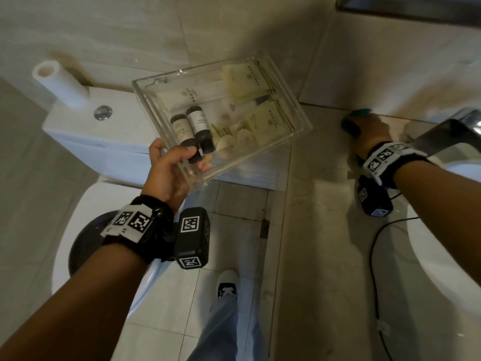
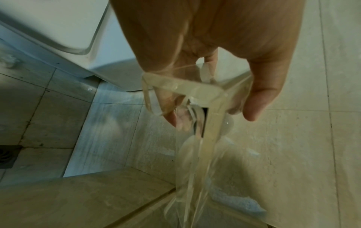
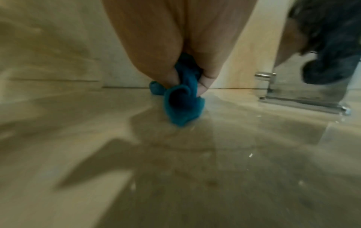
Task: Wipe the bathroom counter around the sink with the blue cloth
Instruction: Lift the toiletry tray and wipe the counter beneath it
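My right hand grips the bunched blue cloth against the beige counter near the back wall, left of the chrome faucet. In the right wrist view the blue cloth bulges out between the fingers and touches the wet counter. My left hand holds a clear acrylic tray of toiletries in the air above the toilet, thumb on top of its near corner. In the left wrist view the fingers wrap the clear tray corner.
The tray holds two dark small bottles and several cream packets. A white toilet tank with a paper roll sits at the left. The white sink basin lies right of the counter. A black cable crosses the counter.
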The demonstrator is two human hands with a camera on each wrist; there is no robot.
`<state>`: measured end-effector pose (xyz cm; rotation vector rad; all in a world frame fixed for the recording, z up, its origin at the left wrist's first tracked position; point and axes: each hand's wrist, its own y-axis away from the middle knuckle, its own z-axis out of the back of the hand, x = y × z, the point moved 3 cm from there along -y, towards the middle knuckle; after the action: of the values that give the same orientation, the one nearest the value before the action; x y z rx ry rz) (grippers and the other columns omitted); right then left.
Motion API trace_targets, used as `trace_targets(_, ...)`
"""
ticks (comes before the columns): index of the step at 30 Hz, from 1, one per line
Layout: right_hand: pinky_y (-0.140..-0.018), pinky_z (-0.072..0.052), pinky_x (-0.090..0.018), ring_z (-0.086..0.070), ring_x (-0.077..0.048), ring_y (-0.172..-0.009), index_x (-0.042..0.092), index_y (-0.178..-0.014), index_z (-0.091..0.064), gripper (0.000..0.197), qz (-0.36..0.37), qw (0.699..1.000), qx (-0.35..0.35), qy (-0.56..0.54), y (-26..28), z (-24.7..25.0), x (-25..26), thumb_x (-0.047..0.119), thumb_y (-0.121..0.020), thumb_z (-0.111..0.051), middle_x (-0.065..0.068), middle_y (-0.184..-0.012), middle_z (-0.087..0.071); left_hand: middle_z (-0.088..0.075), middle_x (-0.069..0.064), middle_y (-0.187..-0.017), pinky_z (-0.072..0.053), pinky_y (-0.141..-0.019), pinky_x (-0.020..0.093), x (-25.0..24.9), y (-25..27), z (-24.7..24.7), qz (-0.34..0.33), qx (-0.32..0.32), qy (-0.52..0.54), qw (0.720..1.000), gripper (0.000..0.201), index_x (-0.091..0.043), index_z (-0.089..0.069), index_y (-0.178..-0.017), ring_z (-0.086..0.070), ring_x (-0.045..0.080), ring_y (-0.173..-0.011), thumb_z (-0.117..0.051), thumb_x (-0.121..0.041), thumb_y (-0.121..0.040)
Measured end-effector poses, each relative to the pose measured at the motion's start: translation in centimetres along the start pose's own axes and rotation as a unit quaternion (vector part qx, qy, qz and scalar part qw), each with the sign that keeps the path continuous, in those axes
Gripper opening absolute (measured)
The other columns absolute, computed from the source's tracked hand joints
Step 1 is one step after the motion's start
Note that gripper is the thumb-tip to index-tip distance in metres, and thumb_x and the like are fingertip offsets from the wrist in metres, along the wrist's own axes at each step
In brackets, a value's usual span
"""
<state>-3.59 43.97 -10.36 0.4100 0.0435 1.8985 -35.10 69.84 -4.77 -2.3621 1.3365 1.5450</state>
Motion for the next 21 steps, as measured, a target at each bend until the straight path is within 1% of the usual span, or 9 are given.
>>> trace_targets(1,-0.112,-0.03,-0.042,-0.04,-0.041,-0.126,0.018,-0.134,-0.048,0.038,0.031,1.0,0.005,0.005,0.6,-0.5,0.4,0.021,-0.096,-0.046,-0.017,-0.143,-0.039,-0.072,0.005,-0.074,-0.057,-0.075,0.041,0.0,0.1,0.0,0.0,-0.003,0.0,1.0,0.069,-0.015,-0.018,-0.146,-0.068,0.024,-0.068,-0.047,0.006,-0.086)
trace_targets(5,-0.107,-0.033,-0.041,-0.045,-0.042,-0.12,0.019,-0.133,-0.051,0.044,0.144,0.989,0.002,0.021,2.0,-1.1,0.4,0.003,-0.092,-0.048,-0.02,-0.135,-0.044,-0.071,0.007,-0.076,-0.057,-0.074,0.041,0.0,0.4,0.1,0.004,-0.004,0.003,1.0,0.069,-0.015,-0.018,-0.146,-0.066,0.025,-0.068,-0.047,0.005,-0.086)
trace_targets(6,-0.106,-0.033,-0.041,-0.045,-0.042,-0.12,0.019,-0.132,-0.051,0.044,0.131,0.991,0.006,0.033,1.4,-0.7,0.0,0.002,-0.091,-0.048,-0.02,-0.135,-0.045,-0.07,0.007,-0.074,-0.057,-0.073,0.04,0.0,0.5,0.1,0.003,-0.005,0.003,1.0,0.069,-0.014,-0.018,-0.145,-0.065,0.026,-0.068,-0.047,0.006,-0.086)
trace_targets(9,-0.109,-0.032,-0.044,-0.039,-0.042,-0.127,0.021,-0.132,-0.051,0.041,0.027,0.998,-0.004,0.057,-0.3,0.9,-2.2,0.013,-0.092,-0.05,-0.015,-0.143,-0.037,-0.071,0.004,-0.069,-0.057,-0.071,0.038,-0.1,0.5,0.1,-0.001,-0.002,-0.005,1.0,0.067,-0.014,-0.018,-0.145,-0.064,0.023,-0.065,-0.046,0.006,-0.087)
trace_targets(11,-0.109,-0.032,-0.05,-0.036,-0.045,-0.127,0.02,-0.131,-0.05,0.041,-0.026,0.996,-0.019,0.086,-0.9,1.7,-3.7,0.01,-0.092,-0.047,-0.019,-0.143,-0.035,-0.071,0.004,-0.07,-0.057,-0.07,0.037,-0.1,0.6,0.1,-0.005,0.004,-0.01,1.0,0.067,-0.014,-0.018,-0.144,-0.066,0.022,-0.065,-0.046,0.006,-0.087)
trace_targets(14,-0.103,-0.038,-0.052,-0.044,-0.045,-0.12,0.018,-0.13,-0.05,0.038,-0.035,0.997,-0.015,0.065,-0.5,1.5,-3.2,0.011,-0.093,-0.042,-0.021,-0.138,-0.043,-0.072,0.004,-0.071,-0.057,-0.071,0.038,-0.1,0.7,0.4,-0.003,0.005,-0.008,1.0,0.067,-0.015,-0.019,-0.144,-0.065,0.022,-0.066,-0.046,0.006,-0.086)
trace_targets(16,-0.107,-0.035,-0.046,-0.045,-0.043,-0.121,0.013,-0.133,-0.049,0.04,0.01,0.999,-0.001,0.05,1.6,0.5,-0.9,0.012,-0.093,-0.049,-0.021,-0.139,-0.043,-0.072,0.004,-0.073,-0.057,-0.073,0.039,0.1,0.8,0.5,0.002,0.005,0.0,1.0,0.068,-0.015,-0.019,-0.144,-0.067,0.022,-0.067,-0.047,0.005,-0.086)
trace_targets(18,-0.11,-0.031,-0.042,-0.042,-0.042,-0.124,0.014,-0.134,-0.049,0.048,0.09,0.996,-0.005,0.025,4.5,-1.1,1.4,0.006,-0.087,-0.056,-0.021,-0.138,-0.043,-0.073,0.006,-0.074,-0.057,-0.073,0.04,0.4,0.9,0.3,0.004,0.009,0.008,1.0,0.069,-0.015,-0.019,-0.145,-0.068,0.024,-0.069,-0.048,0.005,-0.086)
trace_targets(21,-0.101,-0.037,-0.043,-0.046,-0.036,-0.117,0.016,-0.127,-0.057,0.049,0.158,0.987,0.013,-0.008,8.5,-3.0,2.4,-0.004,-0.083,-0.052,-0.018,-0.126,-0.052,-0.069,0.011,-0.076,-0.056,-0.071,0.04,0.9,1.5,-0.2,0.014,0.025,0.023,0.999,0.074,-0.013,-0.02,-0.144,-0.064,0.027,-0.065,-0.054,0.004,-0.08)
